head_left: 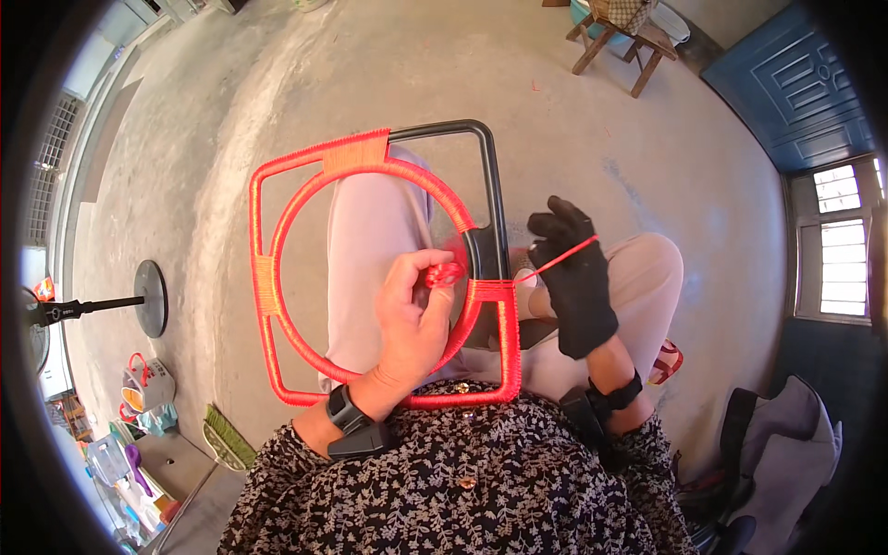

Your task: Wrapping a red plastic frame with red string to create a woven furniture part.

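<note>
A square frame with a round ring inside (262,287) lies over my lap, mostly wrapped in red cord. Its upper right corner and a joint on the right side show bare black tubing (493,166). My left hand (416,310), bare, is closed on a small bundle of red cord (445,275) inside the ring, beside the black joint. To the right of the frame, my right hand (573,277) wears a black glove. A taut red strand (566,253) runs from the wrapped right side across its curled fingers.
A wooden stool (638,37) stands at the far right, near a blue door (805,79). At left are a black stand with a round base (151,298), a basket (148,384) and a green broom (227,439). A grey chair (782,453) stands at lower right.
</note>
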